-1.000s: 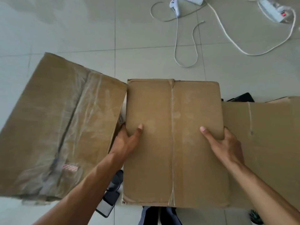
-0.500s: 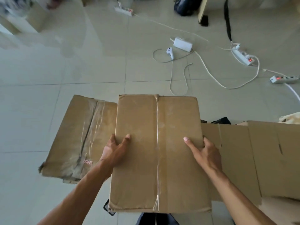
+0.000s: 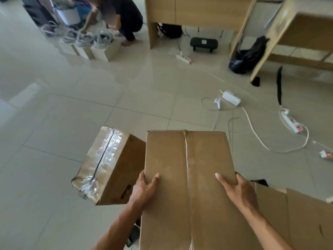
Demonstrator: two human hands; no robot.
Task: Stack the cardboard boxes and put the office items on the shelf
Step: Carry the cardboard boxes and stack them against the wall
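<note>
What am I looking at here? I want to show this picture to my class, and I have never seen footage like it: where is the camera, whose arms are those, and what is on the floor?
There is no machine here. The camera is worn on a person's head and looks forward and down, so the two bare arms coming in from the bottom are that person's own. The left hand and right hand grip the two long sides of a closed cardboard box, thumbs lying on its top. Beside it on the left, a second box sealed with shiny tape sits on the tiled floor. On the right is a third cardboard box, partly out of view. Further off lie white cables and power strips, and another person crouches at the back by coiled cables.
</note>
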